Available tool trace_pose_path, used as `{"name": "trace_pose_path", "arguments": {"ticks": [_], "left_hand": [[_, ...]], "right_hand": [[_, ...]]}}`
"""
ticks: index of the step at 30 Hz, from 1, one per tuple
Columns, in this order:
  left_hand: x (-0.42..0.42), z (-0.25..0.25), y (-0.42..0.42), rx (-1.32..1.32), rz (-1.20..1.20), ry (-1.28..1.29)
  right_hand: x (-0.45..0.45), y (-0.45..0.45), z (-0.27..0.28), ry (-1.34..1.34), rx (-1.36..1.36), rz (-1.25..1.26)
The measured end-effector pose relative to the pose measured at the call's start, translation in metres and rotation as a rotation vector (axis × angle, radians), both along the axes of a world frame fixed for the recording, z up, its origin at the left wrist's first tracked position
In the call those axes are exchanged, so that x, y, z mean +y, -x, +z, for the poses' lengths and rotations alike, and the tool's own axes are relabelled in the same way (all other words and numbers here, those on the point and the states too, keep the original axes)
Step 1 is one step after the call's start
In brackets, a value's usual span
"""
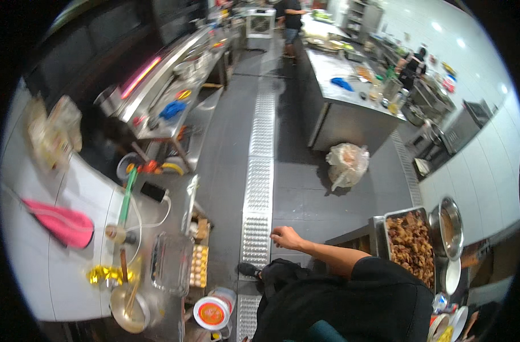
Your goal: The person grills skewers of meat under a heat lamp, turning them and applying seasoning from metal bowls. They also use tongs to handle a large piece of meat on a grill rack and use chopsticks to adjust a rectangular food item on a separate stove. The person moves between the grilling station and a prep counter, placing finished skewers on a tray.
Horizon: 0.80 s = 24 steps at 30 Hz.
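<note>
My right hand (287, 237) reaches out over the floor with loosely curled fingers and nothing in it. Below it runs a perforated metal drain cover (257, 237), and my black shoe (248, 269) rests at its edge. Only a sliver of skin, apparently my left hand (245, 339), shows at the bottom edge; the rest is hidden. On my right stands a metal tray of browned meat pieces (409, 248) beside a steel bowl (450, 228). To my left are a lidded plastic tub (211, 313) and a tray of eggs (198, 266).
A steel counter (165, 310) at left holds a pan (129, 310), a clear plastic container (171, 263) and a phone (153, 191) on a cable. A filled plastic bag (348, 166) sits on the floor by the island counter (354, 124). Two people (292, 25) work farther off.
</note>
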<state>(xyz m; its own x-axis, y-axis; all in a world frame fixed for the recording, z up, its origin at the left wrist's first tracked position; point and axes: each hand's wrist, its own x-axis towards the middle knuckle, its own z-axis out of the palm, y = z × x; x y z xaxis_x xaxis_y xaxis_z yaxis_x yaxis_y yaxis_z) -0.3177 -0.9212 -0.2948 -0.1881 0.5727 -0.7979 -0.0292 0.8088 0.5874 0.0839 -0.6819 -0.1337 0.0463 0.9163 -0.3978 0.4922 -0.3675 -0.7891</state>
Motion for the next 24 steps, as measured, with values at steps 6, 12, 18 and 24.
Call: {"name": "trace_pose_path", "arguments": {"ticks": [6,12,18,24], "left_hand": [[0.082,0.052,-0.042,-0.027,-0.265,-0.125],[0.279,0.232,-0.215,0.121,-0.521,-0.792],[0.422,0.198,-0.388,0.458,-0.751,-1.234],[0.503,0.239,-0.499,-0.822,-0.026,-0.196]], "right_hand": [[-0.022,-0.089,-0.018,0.055,0.358,-0.49],[0.045,-0.09,-0.044,0.192,1.101,-0.687],[0.165,-0.085,0.104,-0.128,0.92,-0.387],[0.233,-0.202,0.174,-1.076,-0.011,0.081]]}}
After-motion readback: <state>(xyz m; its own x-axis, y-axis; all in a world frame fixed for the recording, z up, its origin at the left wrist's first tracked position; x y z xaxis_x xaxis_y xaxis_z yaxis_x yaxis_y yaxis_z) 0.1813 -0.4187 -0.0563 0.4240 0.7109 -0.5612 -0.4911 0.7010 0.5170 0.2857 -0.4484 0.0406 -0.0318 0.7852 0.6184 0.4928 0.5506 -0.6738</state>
